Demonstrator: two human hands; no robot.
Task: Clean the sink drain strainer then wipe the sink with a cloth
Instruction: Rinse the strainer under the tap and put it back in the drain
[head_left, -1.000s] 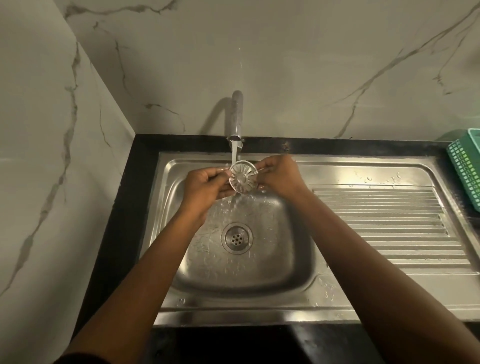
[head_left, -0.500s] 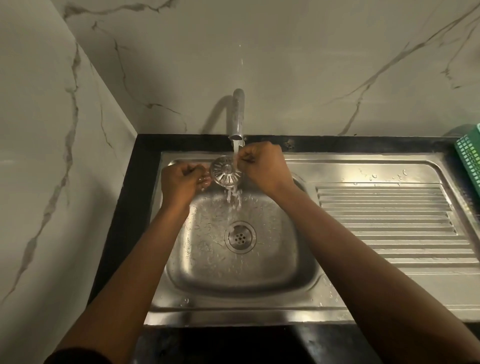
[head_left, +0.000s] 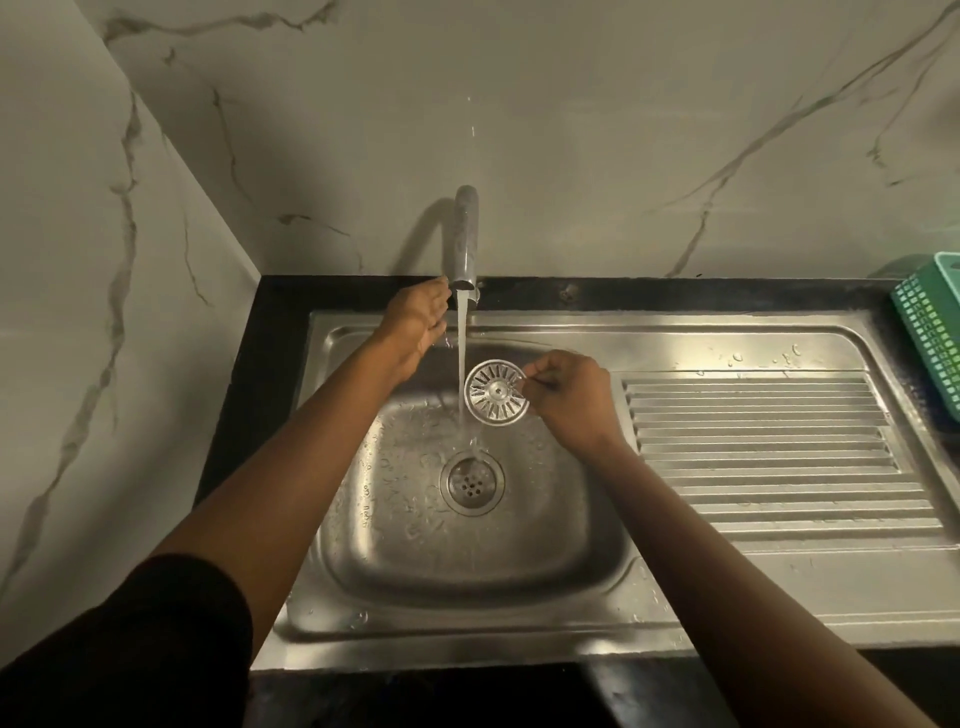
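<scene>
The round metal drain strainer (head_left: 496, 392) hangs above the steel sink (head_left: 519, 561), just right of the running water stream. My right hand (head_left: 569, 397) pinches its right rim with curled fingers. My left hand (head_left: 418, 317) is up by the tap (head_left: 466, 239), fingers fairly straight and touching the spout's left side near its mouth, holding nothing. Water falls past the strainer into the open drain hole (head_left: 471, 482). No cloth is in view.
A ribbed steel draining board (head_left: 763, 447) lies to the right of the basin. A green plastic basket (head_left: 932, 322) stands at the far right edge. Marble walls close in at the left and back. A black counter rims the sink.
My left hand let go of the strainer and rose to the tap. My right hand carried the strainer down and right, out of the water stream.
</scene>
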